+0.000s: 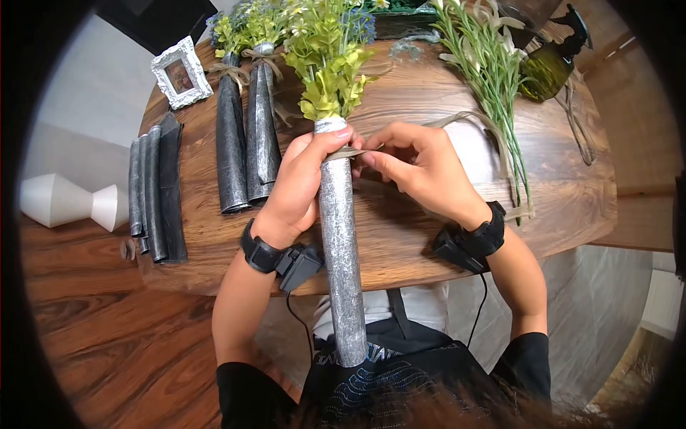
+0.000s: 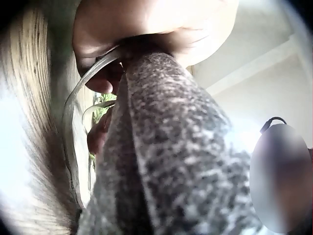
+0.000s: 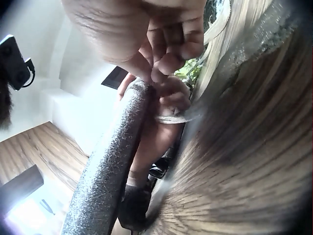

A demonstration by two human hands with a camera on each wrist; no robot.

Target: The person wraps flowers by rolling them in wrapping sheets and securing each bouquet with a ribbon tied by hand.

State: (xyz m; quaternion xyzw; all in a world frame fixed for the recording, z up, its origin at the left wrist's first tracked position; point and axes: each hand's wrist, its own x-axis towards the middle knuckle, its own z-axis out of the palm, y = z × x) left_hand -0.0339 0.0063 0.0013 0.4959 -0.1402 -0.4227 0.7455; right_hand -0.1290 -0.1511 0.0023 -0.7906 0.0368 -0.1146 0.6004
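In the head view a silver-grey mottled wrapped tube stands out toward the body, with yellow-green foliage at its top. The left hand grips the tube near its upper end, thumb across the front. A thin brown ribbon crosses the tube beneath that thumb. The right hand pinches the ribbon between thumb and forefinger just right of the tube. In the left wrist view the ribbon hangs in a loop beside the tube. The right wrist view shows the fingertips of both hands close together at the tube.
Two wrapped bouquets tied with ribbon lie left, beside a white picture frame and rolled dark wraps. Loose green stems, a ribbon and a green spray bottle are at the right. A white vase-like object stands far left.
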